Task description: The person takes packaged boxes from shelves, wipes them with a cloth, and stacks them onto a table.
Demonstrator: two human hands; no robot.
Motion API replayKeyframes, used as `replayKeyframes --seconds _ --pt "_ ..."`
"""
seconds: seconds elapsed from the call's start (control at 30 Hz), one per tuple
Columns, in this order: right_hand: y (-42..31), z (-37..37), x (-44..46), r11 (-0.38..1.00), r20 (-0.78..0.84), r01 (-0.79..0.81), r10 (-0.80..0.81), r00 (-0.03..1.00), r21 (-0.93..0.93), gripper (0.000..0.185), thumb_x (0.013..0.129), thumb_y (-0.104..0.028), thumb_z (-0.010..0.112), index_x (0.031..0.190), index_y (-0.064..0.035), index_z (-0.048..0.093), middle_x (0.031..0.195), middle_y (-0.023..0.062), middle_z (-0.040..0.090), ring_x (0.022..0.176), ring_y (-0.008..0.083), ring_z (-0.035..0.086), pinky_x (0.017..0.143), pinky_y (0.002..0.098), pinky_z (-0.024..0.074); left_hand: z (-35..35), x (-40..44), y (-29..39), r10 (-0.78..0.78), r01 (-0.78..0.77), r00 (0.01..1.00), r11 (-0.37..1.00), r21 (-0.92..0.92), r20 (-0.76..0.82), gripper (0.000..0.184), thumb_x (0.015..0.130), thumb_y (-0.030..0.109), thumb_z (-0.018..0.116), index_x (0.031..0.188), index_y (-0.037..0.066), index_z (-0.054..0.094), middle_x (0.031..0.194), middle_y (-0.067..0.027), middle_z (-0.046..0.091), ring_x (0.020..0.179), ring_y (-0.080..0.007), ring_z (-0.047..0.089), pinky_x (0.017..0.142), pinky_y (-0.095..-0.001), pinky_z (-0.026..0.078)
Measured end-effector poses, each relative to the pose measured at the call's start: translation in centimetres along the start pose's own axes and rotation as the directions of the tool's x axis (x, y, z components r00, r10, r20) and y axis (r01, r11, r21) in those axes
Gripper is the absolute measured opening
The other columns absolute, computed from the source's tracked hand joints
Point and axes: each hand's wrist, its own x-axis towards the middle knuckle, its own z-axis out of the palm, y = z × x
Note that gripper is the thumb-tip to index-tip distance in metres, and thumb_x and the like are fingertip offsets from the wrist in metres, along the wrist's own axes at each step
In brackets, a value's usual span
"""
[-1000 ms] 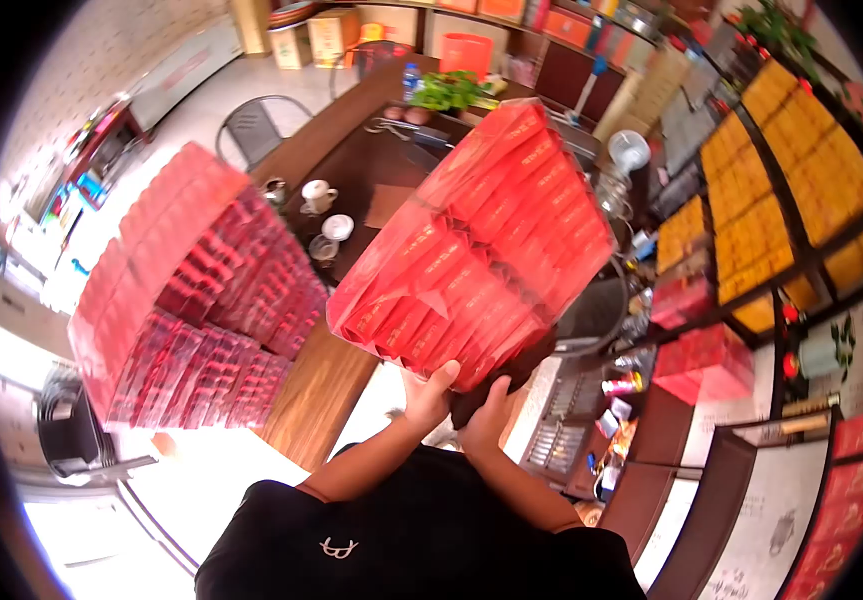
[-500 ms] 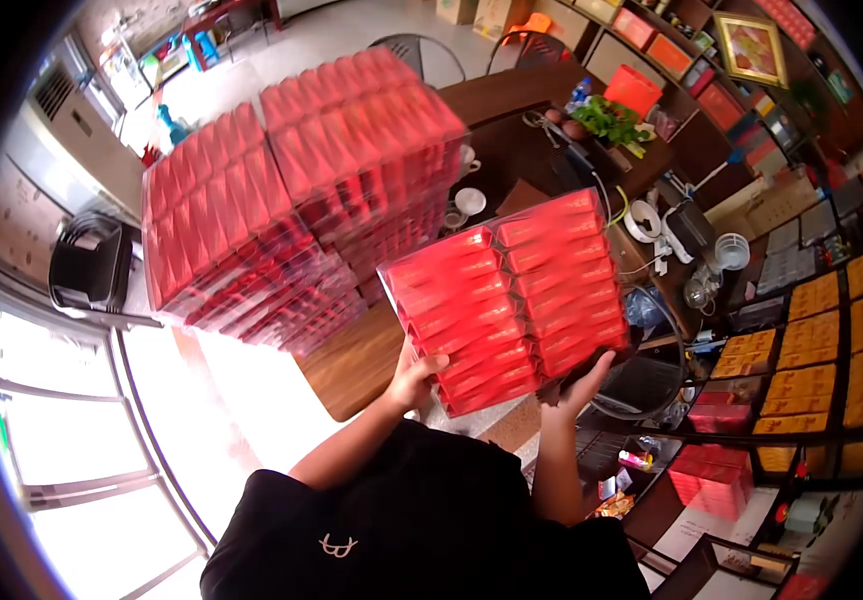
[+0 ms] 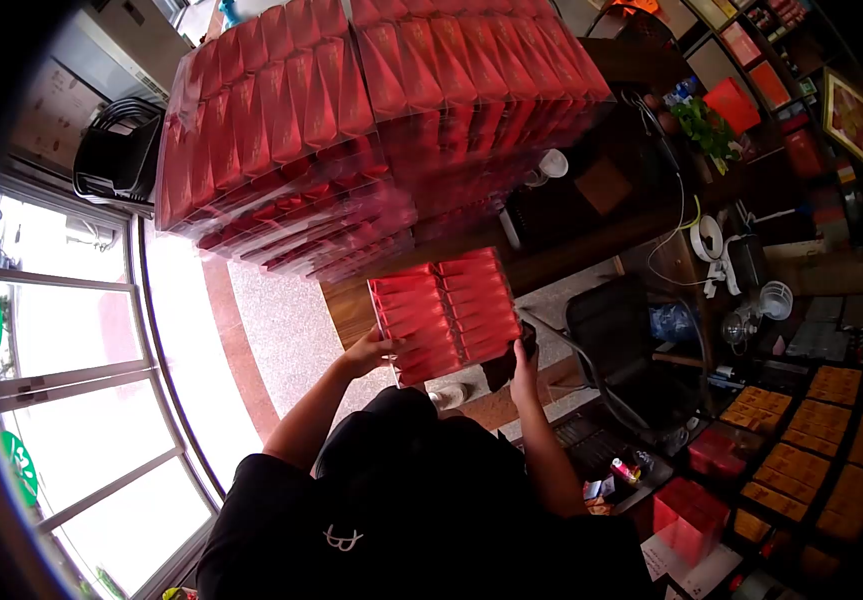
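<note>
Between my two hands is a clear-wrapped pack of red boxes (image 3: 446,315), its pieces lined up in two columns. My left hand (image 3: 366,355) is closed on its left edge, with the thumb on top. Along the lower right edge my right hand (image 3: 525,365) grips it, the fingers partly hidden beneath. The pack is held in front of my body by the near edge of the wooden table (image 3: 351,312). Just beyond it rises a big stack of similar red packs (image 3: 281,120) in clear plastic, several layers high.
A black chair (image 3: 616,330) stands to the right of the pack. On the table are a white cup (image 3: 553,163) and a green plant (image 3: 706,130). Yellow boxes (image 3: 801,470) fill the right side. Windows (image 3: 71,370) line the left, near a dark chair (image 3: 121,150).
Both hands have lowered the pack away from the camera, and it lies flatter. The view has shifted closer over the large stack, and more of the black chair shows.
</note>
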Motion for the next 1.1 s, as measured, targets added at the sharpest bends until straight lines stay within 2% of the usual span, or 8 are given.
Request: replayKeyframes --seconds 0.23,0.3,0.37,0.47,0.57,0.7,1.0,1.1 --pt "6.6 5.6 1.3 0.982 0.106 -0.055 0.075 0.991 -0.180 0.077 0.089 -0.051 0.066 0.141 -0.0010 0.039 0.139 0.0171 0.050 0.126 0.0294 0.050 0.102 0.0376 0.0398 -7.3 -1.7 -4.0 0.136 -0.143 0.978 0.989 -0.033 -0.160 0.048 0.091 0.016 0.069 0.135 0.016 0.049 0.107 0.0029 0.064 0.093 -0.0114 0.062 0.075 -0.0318 0.054" --pt "7.5 6.6 1.9 0.911 0.080 -0.093 0.136 0.987 -0.401 0.073 0.090 -0.050 0.064 0.141 -0.0015 0.042 0.137 0.0179 0.052 0.126 0.0305 0.051 0.103 0.0371 0.0398 -7.4 -0.7 -5.3 0.227 -0.249 0.944 0.966 -0.065 -0.238 0.045 0.090 0.014 0.070 0.132 0.013 0.052 0.105 0.0036 0.064 0.090 -0.0109 0.062 0.071 -0.0302 0.053" --pt "7.6 7.8 2.1 0.857 0.011 -0.129 0.155 0.988 -0.500 0.068 0.091 -0.048 0.063 0.136 0.0002 0.048 0.134 0.0208 0.056 0.125 0.0342 0.053 0.100 0.0391 0.0426 -7.4 0.4 -5.8 0.363 -0.403 0.812 0.915 0.011 -0.457 0.044 0.091 0.009 0.068 0.131 0.011 0.052 0.100 0.0027 0.064 0.080 -0.0102 0.062 0.065 -0.0282 0.052" --pt "9.9 9.0 3.9 0.816 0.004 -0.071 0.089 0.996 -0.574 0.062 0.091 -0.047 0.063 0.130 0.0005 0.054 0.128 0.0206 0.061 0.120 0.0343 0.057 0.098 0.0398 0.0449 -8.7 1.7 -6.2 0.332 -0.217 0.662 0.943 0.251 -0.672 0.044 0.090 0.008 0.066 0.132 0.010 0.051 0.091 0.0004 0.064 0.071 -0.0106 0.061 0.059 -0.0278 0.052" --pt "9.9 10.1 5.1 0.793 0.030 -0.045 0.079 0.996 -0.608 0.056 0.093 -0.043 0.062 0.127 0.0011 0.057 0.124 0.0206 0.063 0.116 0.0347 0.059 0.096 0.0399 0.0460 -8.9 2.3 -6.5 0.238 -0.166 0.581 0.971 0.173 -0.778 0.046 0.089 0.009 0.067 0.133 0.010 0.051 0.082 -0.0009 0.062 0.064 -0.0108 0.059 0.053 -0.0279 0.050" --pt "11.2 11.1 6.3 0.909 0.045 -0.114 0.143 0.989 -0.400 0.047 0.095 -0.035 0.061 0.125 0.0010 0.059 0.116 0.0154 0.066 0.105 0.0269 0.062 0.089 0.0365 0.0477 -9.1 2.0 -6.7 0.237 -0.231 0.540 0.964 0.129 -0.808 0.043 0.088 0.011 0.070 0.128 0.009 0.054 0.079 -0.0006 0.061 0.062 -0.0106 0.057 0.051 -0.0282 0.049" --pt "11.1 10.9 4.5 0.980 0.150 -0.185 0.172 0.973 0.076 0.051 0.095 -0.031 0.065 0.135 -0.0040 0.049 0.125 0.0063 0.059 0.112 0.0184 0.054 0.092 0.0341 0.0435 -11.9 2.8 -7.3 0.263 -0.189 0.579 0.964 0.188 -0.771 0.039 0.087 0.012 0.072 0.122 0.008 0.058 0.074 -0.0011 0.061 0.055 -0.0104 0.057 0.046 -0.0276 0.047" --pt "7.6 10.4 2.9 0.953 0.145 -0.296 0.284 0.948 0.068 0.047 0.096 -0.029 0.063 0.135 -0.0063 0.051 0.120 0.0043 0.060 0.109 0.0168 0.053 0.091 0.0348 0.0439 -12.6 3.3 -6.9 0.194 -0.094 0.641 0.980 0.175 -0.742 0.055 0.082 0.015 0.077 0.130 0.004 0.051 0.094 -0.0114 0.066 0.073 -0.0179 0.065 0.054 -0.0318 0.053"
